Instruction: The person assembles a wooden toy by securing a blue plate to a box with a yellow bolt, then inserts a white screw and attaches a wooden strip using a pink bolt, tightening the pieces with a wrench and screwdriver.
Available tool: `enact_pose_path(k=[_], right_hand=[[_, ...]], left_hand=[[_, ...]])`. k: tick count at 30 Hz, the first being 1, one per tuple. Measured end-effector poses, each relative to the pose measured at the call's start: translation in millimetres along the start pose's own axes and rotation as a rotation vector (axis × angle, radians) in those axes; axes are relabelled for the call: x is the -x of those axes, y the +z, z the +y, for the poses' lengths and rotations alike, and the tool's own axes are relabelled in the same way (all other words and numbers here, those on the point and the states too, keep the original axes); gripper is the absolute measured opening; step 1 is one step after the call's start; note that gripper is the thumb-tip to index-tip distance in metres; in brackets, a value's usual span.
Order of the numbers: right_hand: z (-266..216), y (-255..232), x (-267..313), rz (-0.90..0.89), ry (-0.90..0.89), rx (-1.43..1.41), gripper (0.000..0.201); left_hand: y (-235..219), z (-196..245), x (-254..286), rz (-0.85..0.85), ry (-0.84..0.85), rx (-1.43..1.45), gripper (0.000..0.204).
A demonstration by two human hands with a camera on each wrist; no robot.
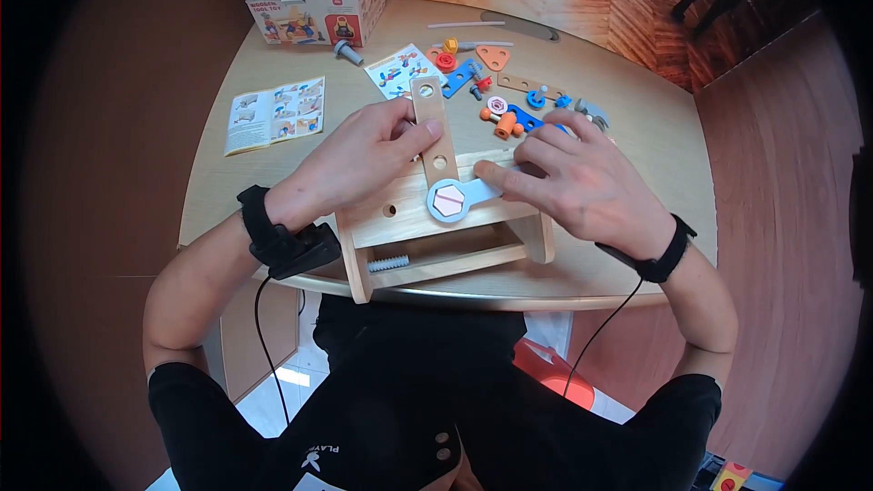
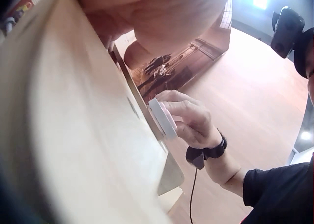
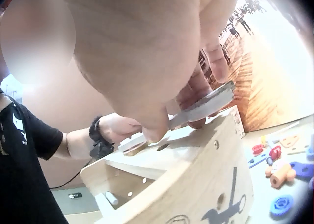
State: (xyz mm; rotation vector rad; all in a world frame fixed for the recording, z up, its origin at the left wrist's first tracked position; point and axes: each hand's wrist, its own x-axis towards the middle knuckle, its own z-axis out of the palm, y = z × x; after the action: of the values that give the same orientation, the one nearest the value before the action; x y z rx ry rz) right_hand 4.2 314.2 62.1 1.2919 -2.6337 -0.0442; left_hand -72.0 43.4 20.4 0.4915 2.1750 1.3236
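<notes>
My left hand (image 1: pixel 359 155) pinches a wooden strip with holes (image 1: pixel 431 132) between thumb and fingers, above a wooden toy bench (image 1: pixel 364 227). At the strip's lower end is a pale pink hexagonal bolt head (image 1: pixel 448 201), with the ring of a light grey wrench (image 1: pixel 481 190) around it. My right hand (image 1: pixel 582 177) grips the wrench handle. In the right wrist view, the thumb and fingers hold the wrench (image 3: pixel 208 107) close over the bench top. The ring (image 2: pixel 162 118) appears edge-on in the left wrist view, beside the right hand (image 2: pixel 191 121).
A grey threaded piece (image 1: pixel 388 263) lies inside the bench. Behind the bench are colourful toy parts (image 1: pixel 505 125), an instruction sheet (image 1: pixel 396 71) and a grey bolt (image 1: pixel 347 52). A toy box (image 1: pixel 314 5) stands at the back left, with a leaflet (image 1: pixel 275 115) in front.
</notes>
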Motion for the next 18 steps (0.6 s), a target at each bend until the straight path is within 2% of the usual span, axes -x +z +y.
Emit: enact_pose_path(k=[4, 6, 13, 16, 18], right_hand=[[5, -1, -7, 0.013, -0.046, 0.033, 0.044], [0, -2, -6, -0.096, 0.002, -0.042, 0.051], [-13, 15, 6, -0.091, 0.107, -0.086, 0.049], [-7, 10, 4, -0.050, 0.080, -0.085, 0.050], [-2, 8, 3, -0.007, 0.005, -0.096, 0.043]], left_hand=[[-3, -8, -3, -0.008, -0.006, 0.040, 0.041], [0, -12, -4, 0.026, 0.028, 0.006, 0.041], [8, 2, 2, 0.078, 0.093, -0.176, 0.040], [10, 8, 0, 0.036, 0.120, -0.215, 0.039], [10, 11, -1, 0.019, 0.116, -0.263, 0.038]])
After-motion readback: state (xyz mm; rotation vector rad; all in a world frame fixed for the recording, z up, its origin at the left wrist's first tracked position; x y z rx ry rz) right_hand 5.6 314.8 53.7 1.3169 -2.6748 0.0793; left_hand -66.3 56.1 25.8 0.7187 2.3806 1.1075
